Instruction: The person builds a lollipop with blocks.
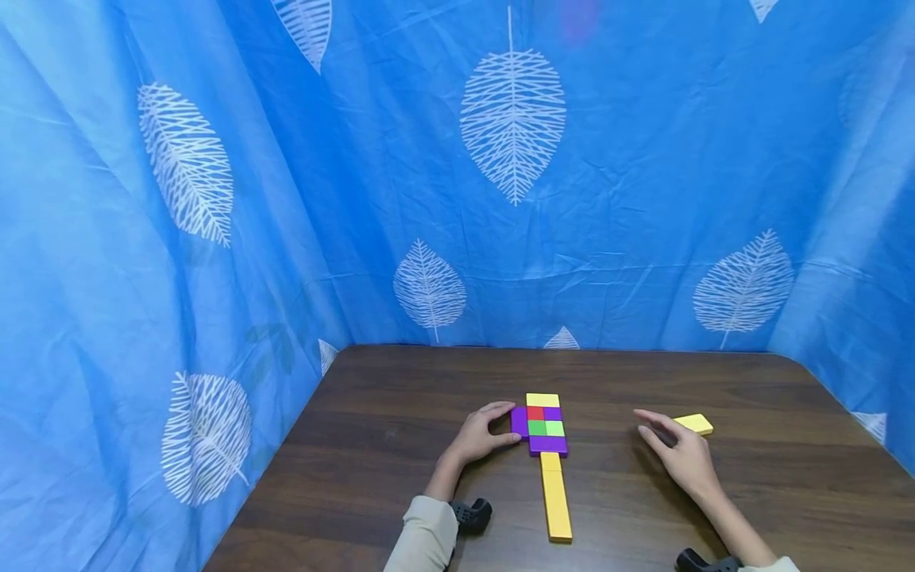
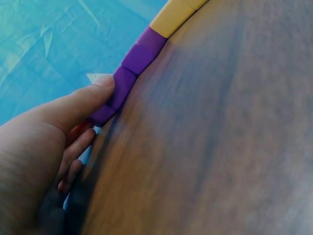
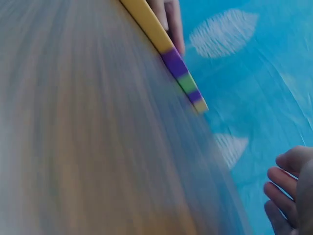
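My left hand [image 1: 475, 435] pinches a purple block [image 1: 519, 423] between thumb and fingers, at the left side of a flat block pattern. Within the pattern lie a yellow bar [image 1: 543, 400] on top, a red square [image 1: 535, 413], a small purple block [image 1: 553, 414], two green squares [image 1: 554, 428] and a purple bar [image 1: 548, 446]. A long yellow strip [image 1: 557, 500] runs from there toward me. In the left wrist view, the thumb [image 2: 93, 95] presses on purple. My right hand [image 1: 682, 461] holds nothing, fingers parted, beside a loose yellow block [image 1: 695, 424].
The brown wooden table [image 1: 400, 381] carries all the blocks. Behind it and at the sides hangs a blue curtain [image 1: 615, 199] with white leaf prints. Black devices [image 1: 472, 516] are strapped on both wrists.
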`<state>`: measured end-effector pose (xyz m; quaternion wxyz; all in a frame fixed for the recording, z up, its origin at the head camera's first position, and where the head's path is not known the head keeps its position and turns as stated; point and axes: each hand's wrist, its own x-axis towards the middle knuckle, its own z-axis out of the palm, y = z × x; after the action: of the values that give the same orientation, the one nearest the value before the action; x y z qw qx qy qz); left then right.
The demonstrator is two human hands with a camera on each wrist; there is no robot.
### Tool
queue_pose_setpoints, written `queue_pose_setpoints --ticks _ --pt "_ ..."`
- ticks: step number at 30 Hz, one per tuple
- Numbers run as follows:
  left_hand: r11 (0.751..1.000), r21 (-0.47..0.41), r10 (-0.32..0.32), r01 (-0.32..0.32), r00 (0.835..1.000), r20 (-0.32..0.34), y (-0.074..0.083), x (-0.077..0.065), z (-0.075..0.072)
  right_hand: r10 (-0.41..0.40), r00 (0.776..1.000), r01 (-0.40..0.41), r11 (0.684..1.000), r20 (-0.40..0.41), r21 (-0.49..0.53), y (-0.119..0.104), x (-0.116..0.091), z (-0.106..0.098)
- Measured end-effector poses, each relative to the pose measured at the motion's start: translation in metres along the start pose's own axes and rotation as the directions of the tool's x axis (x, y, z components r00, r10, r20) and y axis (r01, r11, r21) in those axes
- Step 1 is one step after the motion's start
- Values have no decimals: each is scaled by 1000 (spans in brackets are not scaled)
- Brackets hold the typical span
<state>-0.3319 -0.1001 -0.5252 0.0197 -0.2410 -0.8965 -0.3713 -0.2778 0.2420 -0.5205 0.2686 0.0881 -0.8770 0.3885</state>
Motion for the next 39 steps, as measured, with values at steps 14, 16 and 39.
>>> queue_pose_setpoints --ticks 14,16,39 --pt "1000 -6 -4 4 1000 -4 1 -2 1 259 964 -265 941 -56 -208 31 -8 -34" --pt "1000 -9 -4 4 1000 -1 1 -1 2 314 949 -315 921 -42 -229 32 -8 -35" --pt "1000 -7 -11 11 1000 -2 0 1 0 199 980 -201 971 -28 -127 23 9 -14"
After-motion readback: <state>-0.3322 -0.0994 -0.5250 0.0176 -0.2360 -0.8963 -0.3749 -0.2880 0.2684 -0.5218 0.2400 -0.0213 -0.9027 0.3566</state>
